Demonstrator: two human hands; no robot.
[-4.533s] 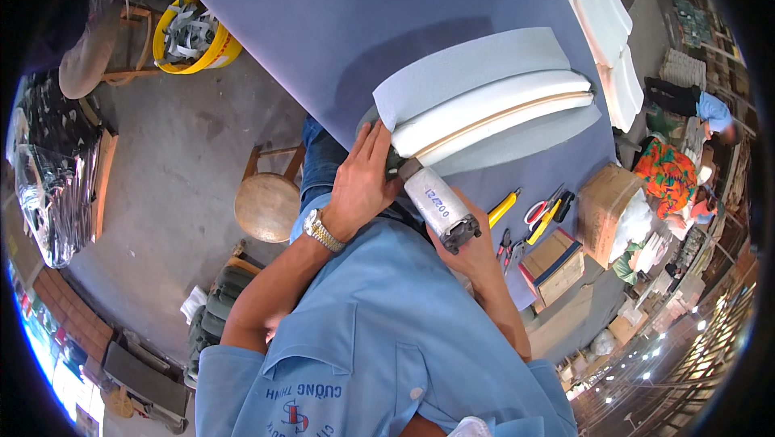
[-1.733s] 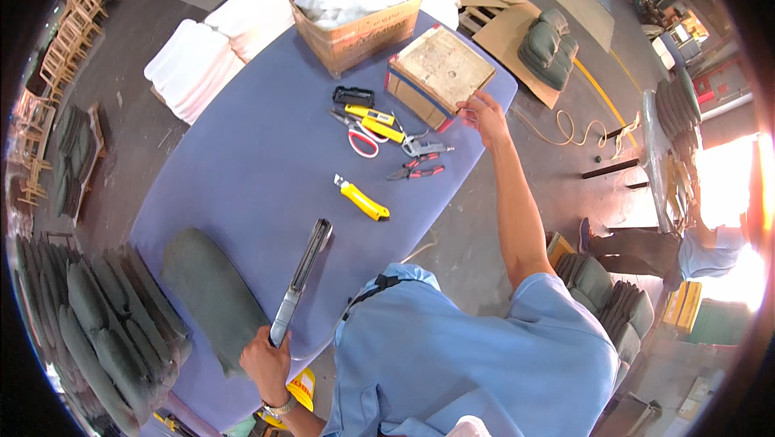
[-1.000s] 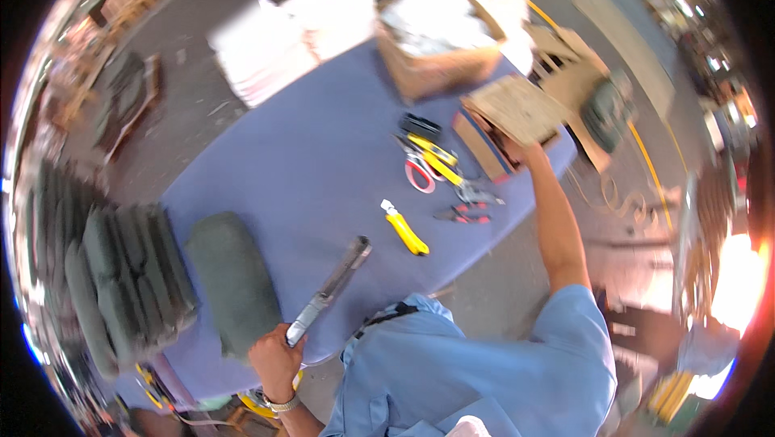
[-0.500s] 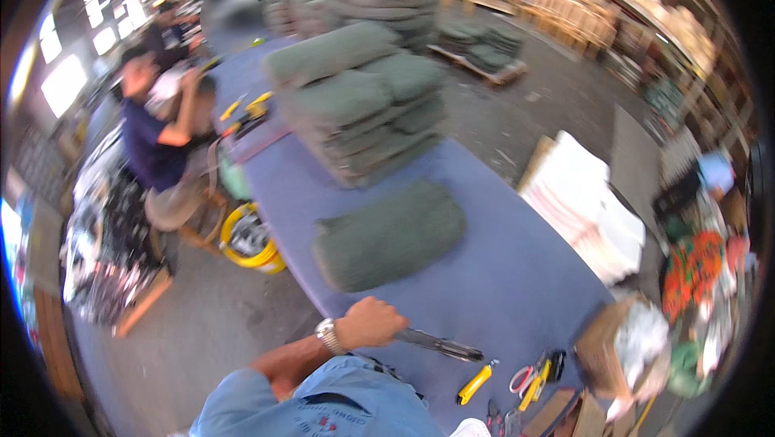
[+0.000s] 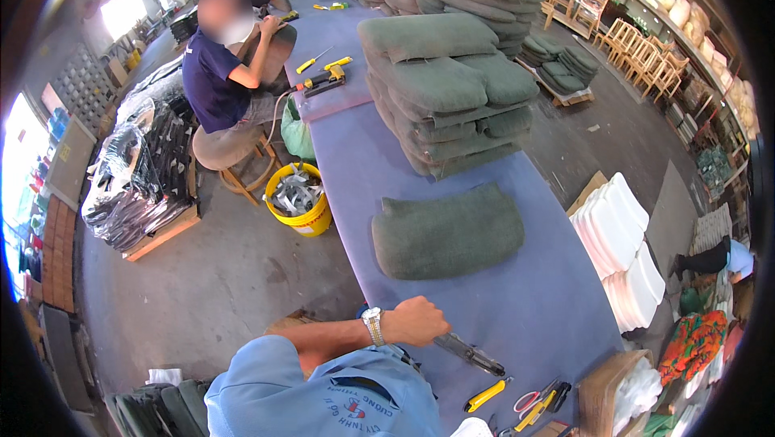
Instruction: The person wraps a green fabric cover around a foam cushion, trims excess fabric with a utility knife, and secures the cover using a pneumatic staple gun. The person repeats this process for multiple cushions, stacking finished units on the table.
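My left hand (image 5: 416,322), with a metal watch on its wrist, reaches across in front of my blue shirt from the left. Its fingers are closed round the near end of a long dark grey metal hand tool (image 5: 471,354), whose exact kind I cannot make out. The tool's far end points right, beside a yellow-handled cutter (image 5: 486,396) on the table. Beyond the hand, a single dark green fabric cushion (image 5: 448,234) lies flat on the blue-covered table (image 5: 355,187). My right hand is out of sight.
Stacked green cushions (image 5: 448,90) stand farther up the table. Scissors (image 5: 526,401) and yellow-handled pliers (image 5: 537,411) lie near right, by a cardboard box (image 5: 605,384). A yellow bucket (image 5: 311,223) stands left of the table. Past it, a co-worker (image 5: 218,74) sits. White pads (image 5: 617,227) are stacked right.
The view has swung leftward and steadied, so the table and cushions appear farther right. My left hand stays closed at the tool's near end; the cushion still lies on the table.
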